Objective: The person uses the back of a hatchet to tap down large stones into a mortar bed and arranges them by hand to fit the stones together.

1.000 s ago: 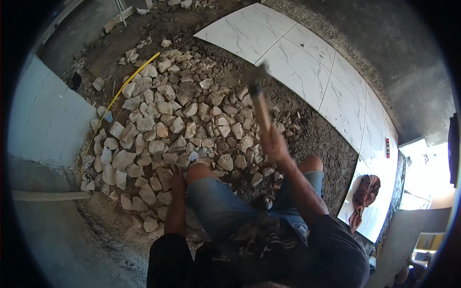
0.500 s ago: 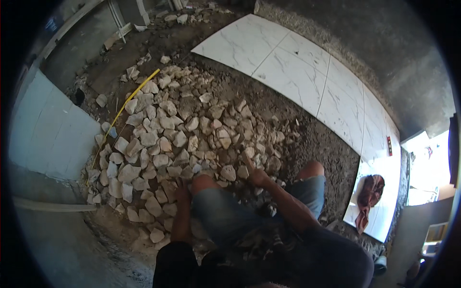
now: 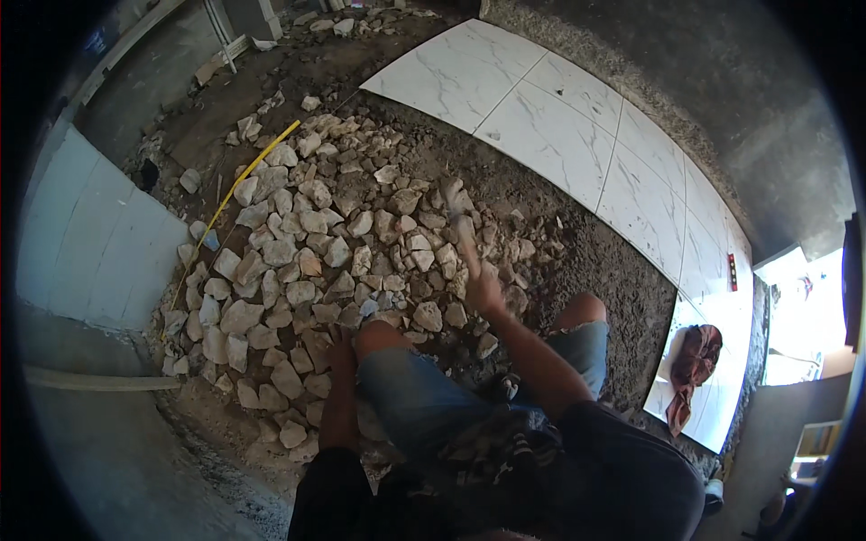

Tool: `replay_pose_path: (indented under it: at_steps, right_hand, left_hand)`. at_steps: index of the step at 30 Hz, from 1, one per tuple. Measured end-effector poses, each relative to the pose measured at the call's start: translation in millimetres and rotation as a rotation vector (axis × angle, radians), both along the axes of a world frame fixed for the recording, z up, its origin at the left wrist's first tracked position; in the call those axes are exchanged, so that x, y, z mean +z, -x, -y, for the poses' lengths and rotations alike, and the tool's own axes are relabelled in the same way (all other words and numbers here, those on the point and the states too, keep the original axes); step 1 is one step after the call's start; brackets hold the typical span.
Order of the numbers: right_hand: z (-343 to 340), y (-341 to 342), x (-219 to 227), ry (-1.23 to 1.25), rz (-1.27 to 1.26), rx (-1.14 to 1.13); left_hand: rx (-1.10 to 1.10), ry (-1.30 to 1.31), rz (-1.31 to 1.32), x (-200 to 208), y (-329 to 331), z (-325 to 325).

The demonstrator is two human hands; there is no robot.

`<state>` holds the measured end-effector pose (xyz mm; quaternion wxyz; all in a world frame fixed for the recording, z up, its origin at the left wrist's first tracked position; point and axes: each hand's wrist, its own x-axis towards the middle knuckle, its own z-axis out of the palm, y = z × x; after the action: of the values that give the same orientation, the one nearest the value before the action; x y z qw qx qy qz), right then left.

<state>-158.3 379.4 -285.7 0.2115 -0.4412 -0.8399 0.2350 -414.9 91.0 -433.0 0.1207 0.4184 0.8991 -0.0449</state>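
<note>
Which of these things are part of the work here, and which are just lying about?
Apparently in use:
hammer, in the right hand
broken stones, by the left hand

Seemingly lying about:
reddish-brown cloth, on white tiles
yellow strip

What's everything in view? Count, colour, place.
Stones: many, pale, middle
Soil: uncounted, brown, around stones
Floor tiles: several, veined white, right
Strip: one, yellow, stones' left side
Cloth: one, reddish, on tiles
Small bar: one, red, tiles beyond cloth
Pale surface: one, whitish, far left
Long bar: one, pale, lower left
Hammer: one, tan handle, blurred head, held, middle
Shorts: one pair, blue, bottom
Left hand: one, bare, at stones
Right hand: one, bare, on hammer
</note>
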Motion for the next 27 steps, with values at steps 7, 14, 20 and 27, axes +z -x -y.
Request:
replay_pose_path:
  at_steps: [7, 14, 20, 27]
  right_hand:
    - [38, -27, 14, 0.847, 0.405, 0.144]
    - [27, -107, 53, 1.087, 0.327, -0.007]
    - [6, -100, 47, 0.612, 0.729, 0.288]
    - [22, -88, 49, 0.423, 0.765, 0.344]
  left_hand:
    - [0.085, 0.153, 0.05, 4, -4, 9]
    - [-0.008, 0.069, 0.039, -24, 7, 6]
    - [-0.017, 0.13, 0.0, -26, 7, 8]
    - [-0.032, 0.005, -0.104, -23, 3, 1]
